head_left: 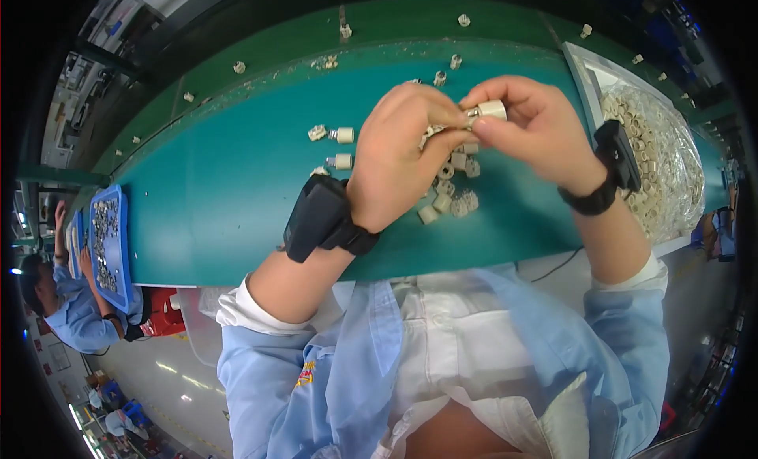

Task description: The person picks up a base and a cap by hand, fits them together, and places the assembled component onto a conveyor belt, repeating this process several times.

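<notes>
My right hand pinches a small cream cylindrical part between thumb and fingers. The fingers of my left hand close on its narrow metal end, so the two hands meet over the table. Some small pale pieces show under my left fingers; whether they lie in the palm is hard to make out. Below the hands lies a loose pile of cream caps and notched pieces. Left of my left hand, two cream cylinders with metal ends lie on their sides beside pale notched pieces.
The green table has a darker green strip with scattered small parts behind it. At right, a white box holds a clear bag of cream caps. A blue tray of small parts stands far left, near another person.
</notes>
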Action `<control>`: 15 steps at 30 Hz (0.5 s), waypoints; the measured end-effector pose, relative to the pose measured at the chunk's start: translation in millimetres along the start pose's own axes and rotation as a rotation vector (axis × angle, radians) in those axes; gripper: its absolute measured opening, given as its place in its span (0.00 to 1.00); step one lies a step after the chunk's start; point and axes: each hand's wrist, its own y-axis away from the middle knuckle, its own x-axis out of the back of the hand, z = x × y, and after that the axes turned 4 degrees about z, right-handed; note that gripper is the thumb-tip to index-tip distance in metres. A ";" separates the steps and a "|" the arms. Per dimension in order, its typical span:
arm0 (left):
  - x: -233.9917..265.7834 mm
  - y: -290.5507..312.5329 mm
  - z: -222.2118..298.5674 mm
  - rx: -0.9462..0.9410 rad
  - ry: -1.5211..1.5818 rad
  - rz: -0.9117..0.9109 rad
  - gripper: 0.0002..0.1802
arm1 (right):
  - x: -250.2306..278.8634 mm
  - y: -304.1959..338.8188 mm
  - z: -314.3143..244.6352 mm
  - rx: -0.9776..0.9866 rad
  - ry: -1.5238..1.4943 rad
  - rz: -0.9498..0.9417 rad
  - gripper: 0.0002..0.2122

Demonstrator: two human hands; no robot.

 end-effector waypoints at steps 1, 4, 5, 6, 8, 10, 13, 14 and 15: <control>-2.6 -8.6 -3.6 0.017 -0.026 -0.009 0.16 | 9.9 -8.0 -3.5 0.009 0.031 -0.001 0.11; -6.6 -42.9 -35.6 0.102 -0.150 -0.044 0.18 | 67.0 -61.5 -18.1 0.167 0.541 0.090 0.10; -12.6 -55.4 -53.8 0.119 -0.214 -0.060 0.18 | 92.8 -83.2 -19.1 0.100 0.807 0.176 0.09; -20.7 -67.4 -73.6 0.114 -0.264 -0.055 0.18 | 121.1 -105.9 -18.2 0.067 1.037 0.228 0.09; -39.7 -94.1 -115.4 0.277 -0.353 -0.232 0.19 | 174.9 -149.1 -4.8 0.107 1.167 0.229 0.10; -65.1 -118.9 -151.3 0.370 -0.421 -0.352 0.22 | 221.4 -183.7 14.4 0.006 1.288 0.221 0.09; -106.9 -146.1 -188.5 0.370 -0.480 -0.449 0.25 | 261.4 -207.2 49.2 -0.125 1.446 0.277 0.08; -121.0 -151.3 -197.0 0.349 -0.474 -0.421 0.26 | 269.5 -212.5 57.0 -0.118 1.442 0.234 0.08; -133.6 -150.8 -203.2 0.358 -0.474 -0.419 0.26 | 274.0 -214.8 66.7 -0.155 1.451 0.213 0.07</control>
